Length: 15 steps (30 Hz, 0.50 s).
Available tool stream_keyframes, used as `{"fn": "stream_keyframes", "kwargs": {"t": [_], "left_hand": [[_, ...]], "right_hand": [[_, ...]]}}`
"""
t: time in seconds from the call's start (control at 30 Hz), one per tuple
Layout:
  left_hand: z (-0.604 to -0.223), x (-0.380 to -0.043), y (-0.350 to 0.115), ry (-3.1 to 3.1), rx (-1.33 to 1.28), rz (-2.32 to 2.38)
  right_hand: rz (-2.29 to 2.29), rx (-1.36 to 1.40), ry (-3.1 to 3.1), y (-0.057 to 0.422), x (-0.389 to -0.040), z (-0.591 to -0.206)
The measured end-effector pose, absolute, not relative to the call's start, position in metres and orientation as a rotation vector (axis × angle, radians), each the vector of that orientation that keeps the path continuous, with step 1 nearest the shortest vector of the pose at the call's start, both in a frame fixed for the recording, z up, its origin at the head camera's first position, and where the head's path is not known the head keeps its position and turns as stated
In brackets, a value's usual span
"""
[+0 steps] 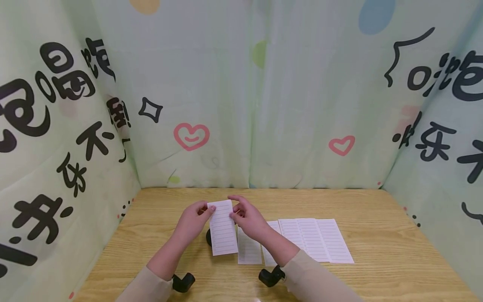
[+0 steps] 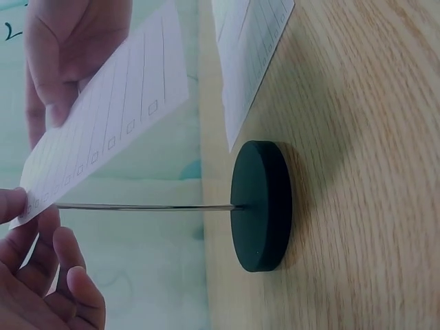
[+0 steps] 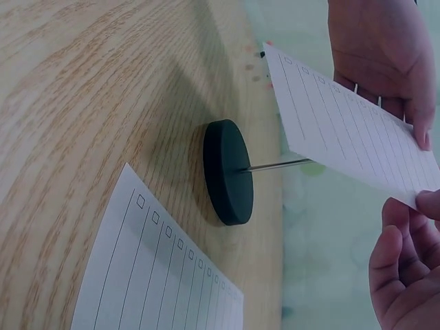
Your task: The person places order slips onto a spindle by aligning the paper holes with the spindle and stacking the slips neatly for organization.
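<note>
- Clearly, our left hand [image 1: 194,219] and right hand [image 1: 250,220] both pinch one checkbox-lined sheet [image 1: 223,230], near a black-based rod stand [image 2: 261,206].
- We read 乐 [image 1: 435,141] on the right, among other bold black characters.
- Loose lined sheets [image 1: 303,240] lie rightward on the wood-grain table [image 1: 385,239], pale curtain [image 1: 298,92] on three sides.

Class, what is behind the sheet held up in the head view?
A black base: its left edge shows past the sheet, the rest is covered. The wrist views show a thin rod rising from it, its top covered.
</note>
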<state>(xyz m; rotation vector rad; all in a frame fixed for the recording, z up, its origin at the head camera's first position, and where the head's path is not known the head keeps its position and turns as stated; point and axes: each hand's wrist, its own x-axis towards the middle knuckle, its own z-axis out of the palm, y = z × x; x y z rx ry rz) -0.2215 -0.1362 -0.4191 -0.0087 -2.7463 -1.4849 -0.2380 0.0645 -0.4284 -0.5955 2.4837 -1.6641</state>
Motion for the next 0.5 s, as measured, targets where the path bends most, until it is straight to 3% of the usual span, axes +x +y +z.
{"fn": "stream_keyframes", "kwargs": {"t": [0.5], "left_hand": [[-0.4263,-0.224,-0.1373,-2.616,0.08,-1.713]], "right_hand": [[-1.673,-0.598,2.497,0.0633,-0.2379,-0.4285]]}}
